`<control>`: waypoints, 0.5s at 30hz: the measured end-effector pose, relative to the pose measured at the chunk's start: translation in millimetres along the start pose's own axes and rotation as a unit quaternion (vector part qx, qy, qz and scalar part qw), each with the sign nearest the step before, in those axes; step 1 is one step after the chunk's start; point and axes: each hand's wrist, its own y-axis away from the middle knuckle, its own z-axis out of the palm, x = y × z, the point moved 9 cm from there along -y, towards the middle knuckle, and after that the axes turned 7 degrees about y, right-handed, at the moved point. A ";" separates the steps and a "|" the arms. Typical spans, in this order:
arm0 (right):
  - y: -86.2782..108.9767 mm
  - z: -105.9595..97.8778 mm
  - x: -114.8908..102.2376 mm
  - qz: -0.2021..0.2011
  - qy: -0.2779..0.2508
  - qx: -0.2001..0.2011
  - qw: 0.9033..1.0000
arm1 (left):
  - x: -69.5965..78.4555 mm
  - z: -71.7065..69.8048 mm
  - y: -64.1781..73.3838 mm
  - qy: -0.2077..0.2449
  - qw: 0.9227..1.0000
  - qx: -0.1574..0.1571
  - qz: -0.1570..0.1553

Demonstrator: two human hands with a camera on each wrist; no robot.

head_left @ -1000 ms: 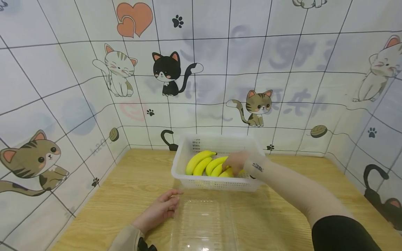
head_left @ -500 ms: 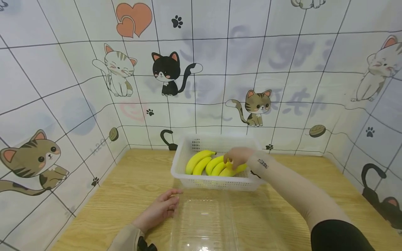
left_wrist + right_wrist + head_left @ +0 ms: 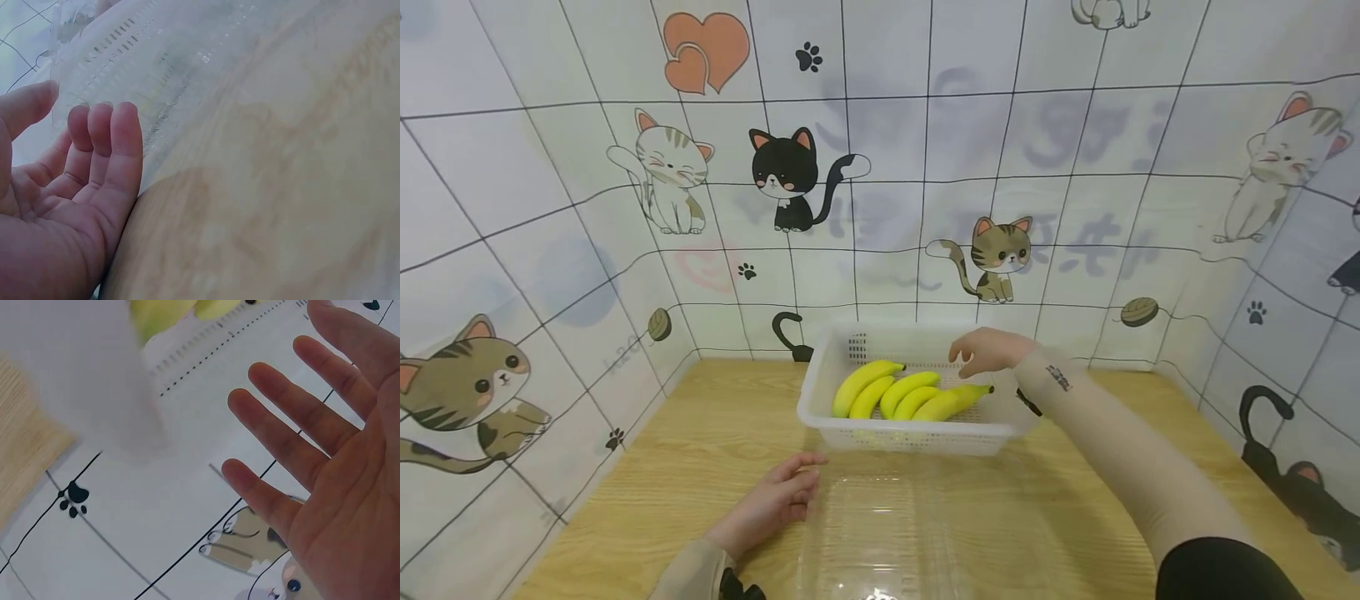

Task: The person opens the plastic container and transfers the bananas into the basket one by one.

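Note:
Several yellow bananas (image 3: 911, 400) lie side by side in a white perforated plastic basket (image 3: 917, 437), bunched towards its left and middle. Over the basket's right half hovers my right hand (image 3: 988, 350), holding nothing; in the right wrist view its fingers (image 3: 281, 437) are spread and nearly straight. My left hand (image 3: 773, 500) rests on its side on the table, fingers relaxed and loosely bent, its fingertips right at the left edge of a clear plastic tray (image 3: 868, 537). The tray lies in front of the basket. No thing sits in the left palm (image 3: 69, 212).
A wood-grain table (image 3: 730, 417) carries the basket and the tray. White cloth walls (image 3: 895, 208) with grid lines and printed cats close off the back and both sides. The basket stands close to the back wall.
My right hand has let go of the rightmost banana and risen up and to the right. That banana now lies uncovered in the basket. My left hand stays by the tray.

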 end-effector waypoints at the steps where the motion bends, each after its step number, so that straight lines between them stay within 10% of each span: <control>1: 2.1 -1.3 1.9 0.002 0.000 0.002 1.000 | 0.1 -1.1 0.0 -0.003 1.000 0.002 0.000; 15: 23.7 -9.5 36.1 0.033 -0.008 0.031 0.999 | 9.3 -6.5 -1.0 -0.053 0.999 0.009 0.004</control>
